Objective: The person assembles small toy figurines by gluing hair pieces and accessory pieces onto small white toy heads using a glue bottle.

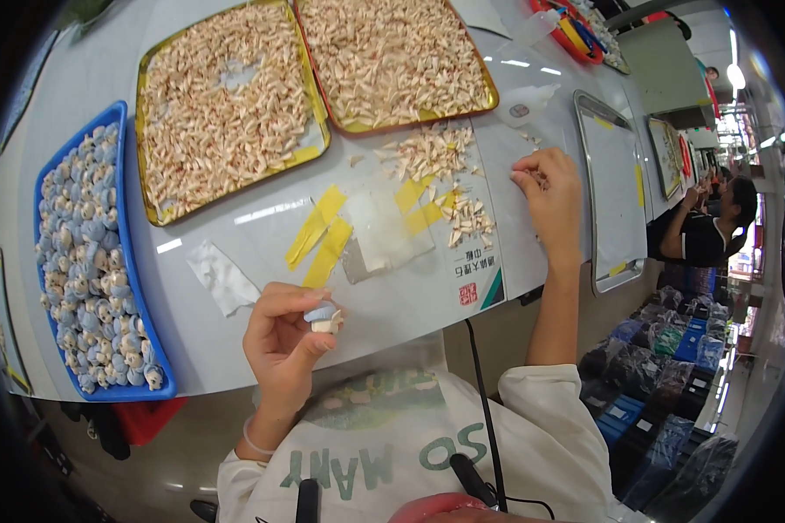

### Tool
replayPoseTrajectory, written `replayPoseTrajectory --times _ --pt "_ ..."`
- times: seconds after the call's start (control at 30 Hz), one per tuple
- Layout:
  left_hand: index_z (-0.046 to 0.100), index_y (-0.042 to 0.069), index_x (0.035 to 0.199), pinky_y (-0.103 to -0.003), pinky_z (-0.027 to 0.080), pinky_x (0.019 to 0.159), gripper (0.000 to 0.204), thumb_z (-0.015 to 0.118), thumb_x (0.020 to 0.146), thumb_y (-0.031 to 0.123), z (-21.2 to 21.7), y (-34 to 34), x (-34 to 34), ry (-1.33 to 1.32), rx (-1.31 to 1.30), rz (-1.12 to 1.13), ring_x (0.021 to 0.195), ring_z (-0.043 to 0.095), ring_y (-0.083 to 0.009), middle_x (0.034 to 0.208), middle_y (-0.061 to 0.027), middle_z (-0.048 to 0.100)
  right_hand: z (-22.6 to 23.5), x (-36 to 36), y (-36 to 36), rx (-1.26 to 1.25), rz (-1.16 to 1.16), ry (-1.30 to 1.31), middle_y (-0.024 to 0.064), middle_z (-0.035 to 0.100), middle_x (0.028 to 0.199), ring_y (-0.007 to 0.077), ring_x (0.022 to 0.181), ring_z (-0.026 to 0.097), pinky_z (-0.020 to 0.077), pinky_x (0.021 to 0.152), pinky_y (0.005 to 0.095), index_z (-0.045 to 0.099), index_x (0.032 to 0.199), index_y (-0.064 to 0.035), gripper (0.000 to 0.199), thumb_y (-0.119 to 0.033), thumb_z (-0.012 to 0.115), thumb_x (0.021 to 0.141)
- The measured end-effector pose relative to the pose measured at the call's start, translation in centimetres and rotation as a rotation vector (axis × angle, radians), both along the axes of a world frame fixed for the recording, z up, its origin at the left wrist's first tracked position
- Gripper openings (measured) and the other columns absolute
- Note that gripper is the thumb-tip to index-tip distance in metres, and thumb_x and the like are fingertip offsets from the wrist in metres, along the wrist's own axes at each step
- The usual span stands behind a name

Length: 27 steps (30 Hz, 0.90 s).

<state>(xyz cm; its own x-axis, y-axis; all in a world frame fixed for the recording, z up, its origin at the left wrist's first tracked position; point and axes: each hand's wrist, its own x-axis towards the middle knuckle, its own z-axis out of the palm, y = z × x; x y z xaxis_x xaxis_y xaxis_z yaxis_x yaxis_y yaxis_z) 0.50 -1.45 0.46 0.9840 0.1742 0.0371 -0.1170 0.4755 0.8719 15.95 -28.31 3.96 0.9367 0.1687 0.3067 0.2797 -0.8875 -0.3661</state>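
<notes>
- Figurine [324,317]: small blue-and-cream piece, pinched in the left hand [283,340] just above the near edge of the counter [235,218]. Grip is clamped on it, thumb and fingertips closed around.
- Right hand [549,187] is out over the counter to the right, fingers curled together on what looks like a tiny cream bit; too small to be sure it's actually holding one.
- Loose cream bits [440,161] are scattered just left of that hand, spilling down from the right gold tray [488,91].
- Looks to me like the fitting step: one bit gets picked and joined to the figurine. The join would need the two hands brought together and the bit lined up carefully, since both parts are tiny.
- Left gold tray [148,65] is also full of cream bits, with a bare patch in the middle.
- Blue tray [139,288] at far left is packed with blue-and-cream figurines.
- Yellow tape strips [323,235] hold down a clear sheet mid-counter.
- A white label with a red stamp and a dark green corner [480,283] sits at the near edge.
- Empty silver tray [615,187] is on the right.
</notes>
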Motion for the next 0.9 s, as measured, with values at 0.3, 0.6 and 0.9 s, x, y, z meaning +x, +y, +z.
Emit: replayPoseTrajectory --times 0.3,0.6,0.9 --pt "0.049 -0.002 0.098 -0.026 0.047 0.072 0.029 0.063 0.074 0.006 0.4 0.1 -0.1 -0.012 -0.009 -0.048 0.082 0.052 -0.0153 0.094 -0.0094 0.047 -0.7 1.0 -0.5 -0.154 0.162 -0.135 0.0070 0.051 0.073 0.0247 0.072 0.048 0.0401 0.065 0.0337 0.053 0.072 -0.0028 0.007 -0.004 0.058 0.068" --pt "0.049 -0.002 0.099 -0.025 0.044 0.075 0.026 0.060 0.075 0.001 0.6 0.3 -0.1 0.003 -0.029 -0.082 0.086 0.050 -0.0125 0.096 -0.0079 0.047 0.1 0.1 -0.1 -0.227 0.193 -0.122 0.0084 0.053 0.077 0.0267 0.075 0.052 0.0413 0.066 0.0343 0.053 0.075 -0.0025 0.005 -0.002 0.055 0.070" --pt "0.049 -0.001 0.101 -0.026 0.042 0.078 0.026 0.057 0.076 -0.002 0.5 0.3 -0.2 -0.006 -0.030 -0.118 0.089 0.048 -0.0128 0.097 -0.0072 0.047 1.2 -0.5 -1.0 -0.058 0.142 0.121 0.0123 0.054 0.082 0.0300 0.080 0.052 0.0412 0.069 0.0347 0.054 0.078 0.0013 0.008 0.003 0.050 0.071"
